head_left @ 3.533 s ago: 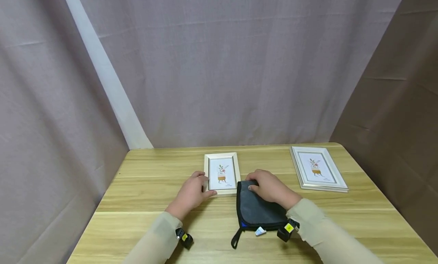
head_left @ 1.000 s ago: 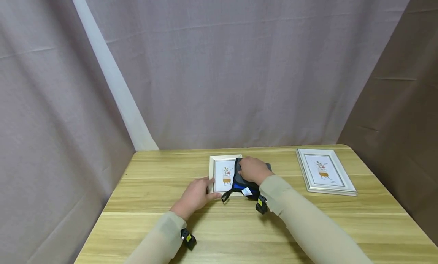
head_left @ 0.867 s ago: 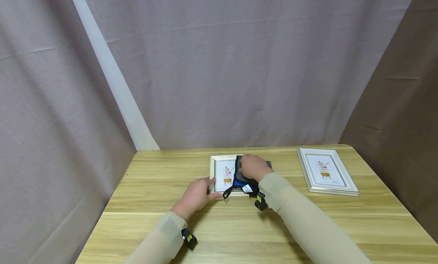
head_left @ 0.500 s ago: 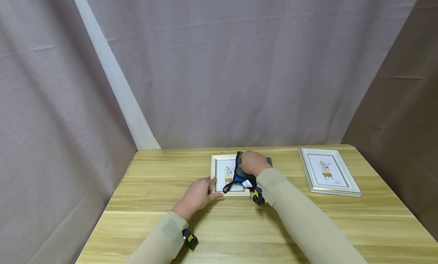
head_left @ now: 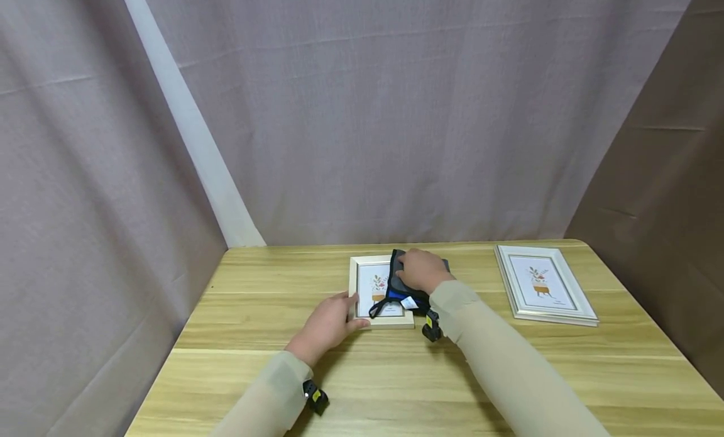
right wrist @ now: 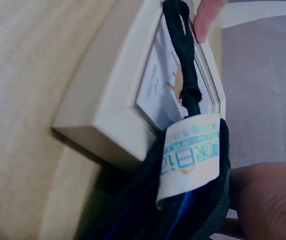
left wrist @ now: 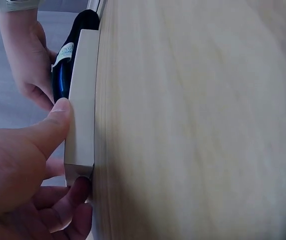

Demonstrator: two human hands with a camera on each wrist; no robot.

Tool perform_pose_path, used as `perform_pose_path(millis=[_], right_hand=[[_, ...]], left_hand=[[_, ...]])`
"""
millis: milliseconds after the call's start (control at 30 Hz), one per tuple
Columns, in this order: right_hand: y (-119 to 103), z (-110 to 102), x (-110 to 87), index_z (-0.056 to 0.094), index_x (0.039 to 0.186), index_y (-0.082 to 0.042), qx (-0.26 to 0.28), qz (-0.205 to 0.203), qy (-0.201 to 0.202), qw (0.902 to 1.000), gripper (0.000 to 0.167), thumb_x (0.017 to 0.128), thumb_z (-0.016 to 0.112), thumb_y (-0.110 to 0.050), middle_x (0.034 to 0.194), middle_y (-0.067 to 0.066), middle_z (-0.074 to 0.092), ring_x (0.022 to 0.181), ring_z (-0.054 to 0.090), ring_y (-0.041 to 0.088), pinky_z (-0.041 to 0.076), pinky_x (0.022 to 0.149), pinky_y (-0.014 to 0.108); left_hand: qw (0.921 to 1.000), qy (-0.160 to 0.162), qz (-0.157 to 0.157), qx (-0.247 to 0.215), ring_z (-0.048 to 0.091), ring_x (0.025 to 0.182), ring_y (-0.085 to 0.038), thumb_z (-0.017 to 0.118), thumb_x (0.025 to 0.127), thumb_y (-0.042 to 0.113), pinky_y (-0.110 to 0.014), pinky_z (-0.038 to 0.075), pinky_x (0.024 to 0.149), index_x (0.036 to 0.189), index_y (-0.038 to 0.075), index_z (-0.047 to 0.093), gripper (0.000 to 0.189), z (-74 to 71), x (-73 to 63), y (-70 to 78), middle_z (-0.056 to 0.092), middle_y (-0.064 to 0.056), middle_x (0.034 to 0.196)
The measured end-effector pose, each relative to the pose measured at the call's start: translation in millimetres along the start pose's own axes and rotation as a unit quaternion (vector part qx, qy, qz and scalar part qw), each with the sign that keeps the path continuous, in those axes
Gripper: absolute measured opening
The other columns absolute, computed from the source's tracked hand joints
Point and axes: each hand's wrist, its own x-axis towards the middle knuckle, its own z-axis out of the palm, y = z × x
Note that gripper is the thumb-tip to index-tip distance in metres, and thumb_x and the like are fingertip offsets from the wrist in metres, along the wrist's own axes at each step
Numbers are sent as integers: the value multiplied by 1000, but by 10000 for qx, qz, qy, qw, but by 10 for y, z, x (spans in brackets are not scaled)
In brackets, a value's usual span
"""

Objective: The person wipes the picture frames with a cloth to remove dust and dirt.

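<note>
In the head view, a cream picture frame (head_left: 353, 278) with a potted-flower print lies flat on the table. My left hand (head_left: 325, 324) grips its near left corner, thumb along the near edge and fingers at the left side; the left wrist view shows the thumb (left wrist: 57, 120) touching the frame's outer edge. A grey and blue cloth (head_left: 398, 285) with black trim covers the right part of the frame. My right hand (head_left: 421, 270) holds this folded cloth and presses it there. The cloth's loop (right wrist: 185, 60) and white label (right wrist: 190, 152) hang over the print in the right wrist view.
To the right on the wooden table (head_left: 362, 387) lies a white picture frame (head_left: 517, 305) with a similar print; it looks like a stack. Grey curtains (head_left: 367, 129) hang behind the table and at its sides.
Since the earliest frame, my right hand has brought the cloth up and left from beside the frame onto its right part, folding it smaller. My left hand has kept its grip.
</note>
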Motion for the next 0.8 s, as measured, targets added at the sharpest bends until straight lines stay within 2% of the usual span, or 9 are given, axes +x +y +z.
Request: perform_pose_path(millis=[167,400,600,800], right_hand=[[17,55,-71,65,153,-7,-193,-109,122,9997,49,113,65,-34,157,24,59,138,61,44,52,113,58],[-10,83,-165,71,145,-4,-185,-279,154,9993,44,110,69,-30,148,21,67,133,65,42,54,110,57],[-77,61,-347,75,139,-3,-354,-457,137,9982,40,108,73,-29,141,22,70,126,69,41,57,105,56],[-142,80,-576,77,133,-3,-503,-612,167,9967,37,107,75,-29,134,23,73,115,73,40,60,100,55]], left_hand=[[9996,-29,98,255,61,140,-42,74,103,53,-51,47,119,158,0,57,78,34,15,14,60,-26,154],[9994,74,192,267,64,136,-42,75,103,51,-51,50,117,156,-3,57,78,64,16,25,62,-28,151],[9996,122,157,184,63,137,-43,76,104,48,-51,50,117,156,-4,57,76,63,8,40,62,-28,151],[9999,24,31,102,60,140,-45,75,104,49,-54,46,120,158,-3,55,78,62,-9,57,59,-29,155]])
